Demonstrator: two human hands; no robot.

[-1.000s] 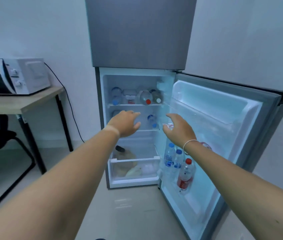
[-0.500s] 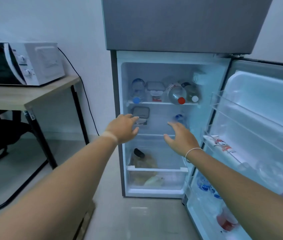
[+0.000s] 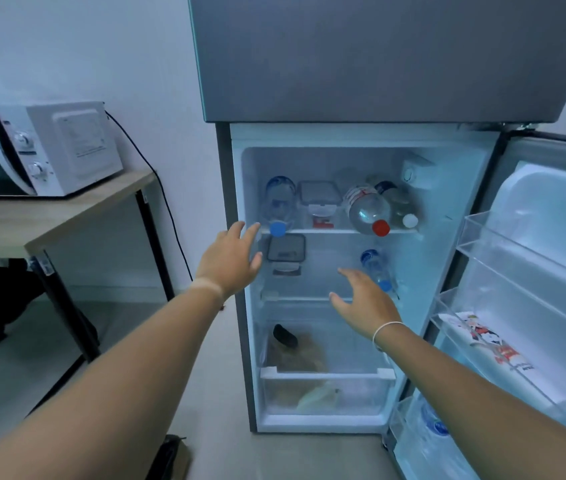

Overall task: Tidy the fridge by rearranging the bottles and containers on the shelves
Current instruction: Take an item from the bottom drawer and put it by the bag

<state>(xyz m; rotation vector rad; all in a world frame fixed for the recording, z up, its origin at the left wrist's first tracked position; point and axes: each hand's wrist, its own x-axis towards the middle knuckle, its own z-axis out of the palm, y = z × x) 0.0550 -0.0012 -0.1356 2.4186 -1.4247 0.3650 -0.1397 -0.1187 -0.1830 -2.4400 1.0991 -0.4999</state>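
Both hands are spread open and empty: left hand [image 3: 231, 259] at the fridge's [image 3: 371, 64] nine o'clock, right hand [image 3: 366, 303] centre.

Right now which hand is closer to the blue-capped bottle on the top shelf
Left. The left hand hovers open just left of and below the blue-capped bottle, its fingers near the cap. The right hand sits lower and further right, by the middle shelf.

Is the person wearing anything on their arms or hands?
Both arms are bare, with no sleeves in sight and no gloves on the hands. The right hand has a thin white bracelet looped around its wrist. The left hand wears nothing; its wrist only shows a paler band, as if a strap usually sits there.
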